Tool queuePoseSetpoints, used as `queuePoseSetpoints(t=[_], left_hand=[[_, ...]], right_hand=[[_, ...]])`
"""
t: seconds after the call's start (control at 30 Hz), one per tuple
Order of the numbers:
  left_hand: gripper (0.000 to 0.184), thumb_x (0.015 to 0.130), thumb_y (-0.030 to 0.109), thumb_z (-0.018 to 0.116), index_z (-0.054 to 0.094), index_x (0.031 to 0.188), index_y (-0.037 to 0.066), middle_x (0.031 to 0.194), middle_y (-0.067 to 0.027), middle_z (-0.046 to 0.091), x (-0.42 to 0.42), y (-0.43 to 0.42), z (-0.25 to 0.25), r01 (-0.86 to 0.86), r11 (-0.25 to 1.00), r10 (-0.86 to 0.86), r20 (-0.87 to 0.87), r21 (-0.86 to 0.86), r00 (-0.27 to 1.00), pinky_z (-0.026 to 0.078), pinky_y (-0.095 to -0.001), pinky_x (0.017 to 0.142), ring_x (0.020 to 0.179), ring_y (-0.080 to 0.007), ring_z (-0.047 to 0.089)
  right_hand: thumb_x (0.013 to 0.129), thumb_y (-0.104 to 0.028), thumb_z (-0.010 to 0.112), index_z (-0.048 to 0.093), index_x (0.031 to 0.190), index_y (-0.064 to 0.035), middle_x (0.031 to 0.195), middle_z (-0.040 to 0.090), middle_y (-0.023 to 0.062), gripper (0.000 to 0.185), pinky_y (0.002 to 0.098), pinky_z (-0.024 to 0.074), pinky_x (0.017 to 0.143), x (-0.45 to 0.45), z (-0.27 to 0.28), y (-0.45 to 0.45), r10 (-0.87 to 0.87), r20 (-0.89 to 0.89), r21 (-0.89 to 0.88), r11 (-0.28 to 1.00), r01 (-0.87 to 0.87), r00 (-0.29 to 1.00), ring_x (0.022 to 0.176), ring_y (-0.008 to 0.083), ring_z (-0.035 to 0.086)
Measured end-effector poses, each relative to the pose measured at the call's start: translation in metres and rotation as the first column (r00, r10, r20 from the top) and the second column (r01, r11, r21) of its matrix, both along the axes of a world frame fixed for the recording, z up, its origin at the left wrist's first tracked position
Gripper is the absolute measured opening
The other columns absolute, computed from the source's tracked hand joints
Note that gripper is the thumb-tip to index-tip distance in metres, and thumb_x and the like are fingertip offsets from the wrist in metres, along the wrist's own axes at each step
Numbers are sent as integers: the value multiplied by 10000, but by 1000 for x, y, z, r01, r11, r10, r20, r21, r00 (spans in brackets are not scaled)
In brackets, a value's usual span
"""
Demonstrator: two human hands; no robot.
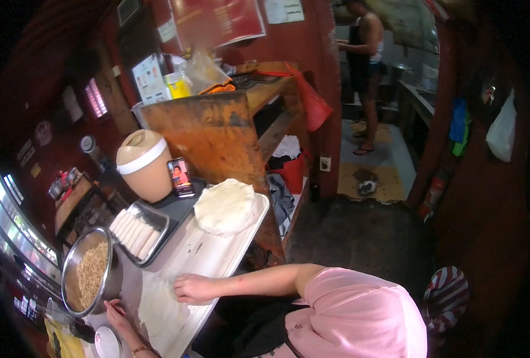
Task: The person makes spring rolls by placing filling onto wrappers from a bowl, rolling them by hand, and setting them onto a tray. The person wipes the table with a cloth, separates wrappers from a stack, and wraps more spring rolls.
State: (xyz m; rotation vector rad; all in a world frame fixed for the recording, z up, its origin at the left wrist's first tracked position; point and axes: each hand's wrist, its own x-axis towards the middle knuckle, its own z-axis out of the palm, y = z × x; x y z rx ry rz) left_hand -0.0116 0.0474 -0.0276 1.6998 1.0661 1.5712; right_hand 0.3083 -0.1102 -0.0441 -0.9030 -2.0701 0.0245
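My left hand (119,321), with a bracelet at its wrist, is beside the steel bowl (111,285), its fingers apart near the rim. The bowl holds a shredded light-brown filling (92,273). On the white board (175,250) lies a thin pale wrapper (157,310). My right hand (194,289) has its curled fingers down at the wrapper's edge, seemingly pinching it. A round stack of wrappers (226,207) rests at the board's far end. Several rolled spring rolls (135,232) lie in a clear tray beyond the bowl.
A tan jug (144,167) and a propped phone (181,178) stand behind the board. A white dish (107,342) is at the near left. A worn wooden cabinet (205,131) rises beyond. Another person (369,53) stands in the back doorway.
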Motion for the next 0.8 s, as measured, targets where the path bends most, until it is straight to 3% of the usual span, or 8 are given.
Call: queuePoseSetpoints(t=[0.13, 0.2, 0.33, 0.8], left_hand=[[574, 1069, 457, 371, 657, 847, 11, 581, 39, 367, -1, 2, -1, 3, 997, -2, 19, -72, 1000, 252, -228, 470, 503, -62, 357], [580, 1068, 464, 367, 661, 852, 14, 581, 41, 366, 0, 2, -2, 12, 1000, -12, 17, -12, 1000, 254, -225, 471, 505, -62, 359], [582, 1068, 468, 363, 662, 853, 17, 582, 37, 379, -2, 1, 0, 2, 997, -2, 11, -72, 1000, 259, -222, 473, 505, -62, 359], [573, 1070, 465, 355, 665, 879, 23, 570, 40, 385, -5, 6, -5, 36, 999, -36, 14, -14, 999, 257, -216, 472, 496, -54, 358]], right_hand=[[826, -214, 659, 611, 740, -39, 852, 582, 134, 200, 460, 462, 833, -2, 0, 0, -20, -1, -8, 1000, 20, 1000, 926, 336, 570], [824, -213, 660, 609, 736, -40, 850, 585, 132, 201, 459, 463, 832, -2, -1, 0, -23, -4, 0, 1000, 23, 1000, 925, 334, 571], [826, -218, 660, 602, 740, -43, 846, 590, 125, 203, 454, 463, 841, -2, 0, -1, -31, -1, -21, 999, 31, 1000, 930, 329, 572], [838, -225, 677, 578, 770, -46, 861, 560, 118, 216, 440, 456, 822, -2, -4, 2, -38, 25, 36, 999, 37, 999, 914, 317, 551]])
